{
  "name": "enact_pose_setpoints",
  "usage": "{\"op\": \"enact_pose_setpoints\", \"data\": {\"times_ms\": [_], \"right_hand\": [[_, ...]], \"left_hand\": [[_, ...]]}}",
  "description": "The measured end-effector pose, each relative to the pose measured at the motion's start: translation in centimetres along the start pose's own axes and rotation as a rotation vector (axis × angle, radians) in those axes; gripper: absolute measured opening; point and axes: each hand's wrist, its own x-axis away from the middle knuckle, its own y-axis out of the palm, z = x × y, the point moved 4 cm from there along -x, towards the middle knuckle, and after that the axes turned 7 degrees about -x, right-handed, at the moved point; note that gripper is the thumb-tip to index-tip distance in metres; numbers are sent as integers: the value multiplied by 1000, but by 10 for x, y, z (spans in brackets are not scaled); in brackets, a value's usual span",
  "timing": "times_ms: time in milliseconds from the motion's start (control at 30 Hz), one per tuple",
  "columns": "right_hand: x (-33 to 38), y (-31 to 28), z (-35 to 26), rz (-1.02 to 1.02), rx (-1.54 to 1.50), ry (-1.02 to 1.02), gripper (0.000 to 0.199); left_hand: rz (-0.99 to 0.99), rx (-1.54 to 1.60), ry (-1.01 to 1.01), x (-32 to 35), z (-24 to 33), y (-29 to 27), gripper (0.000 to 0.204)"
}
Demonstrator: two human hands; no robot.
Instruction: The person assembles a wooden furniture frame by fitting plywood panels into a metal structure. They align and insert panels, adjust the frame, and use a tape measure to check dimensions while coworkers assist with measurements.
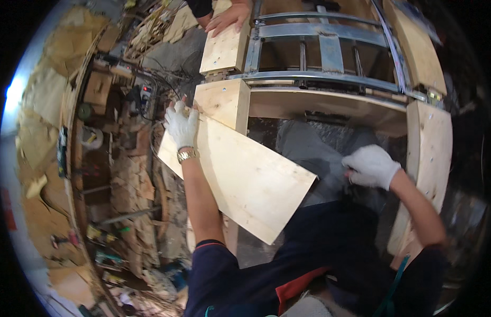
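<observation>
Laying the gloved left hand (181,126) wide over the upper-left edge of the pale board (250,179), with the gloved right hand (373,166) loosely curled, apart from it; cannot tell around what, if anything. Apparently positioning the board, slanted across the wooden beam (221,100) beside the metal frame (330,52); likely best next to turn it square with both hands

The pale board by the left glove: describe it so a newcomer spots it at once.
Start at the big wooden frame with metal bars across its far end. Near its left side, find the white-gloved left hand wearing a gold wristband; that hand is on the board. Unlike the narrower frame pieces, this wide, flat board sits at a slant.
</observation>
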Motion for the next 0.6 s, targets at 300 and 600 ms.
{"op": "enact_pose_setpoints", "data": {"times_ms": [300,600], "right_hand": [[-1,27,26,-250,-3,146,28],[-9,12,42,-158,-60,130,28]], "left_hand": [[-111,77,160,-1,14,-3,50],[-113,76,137,-1,10,-2,44]]}}
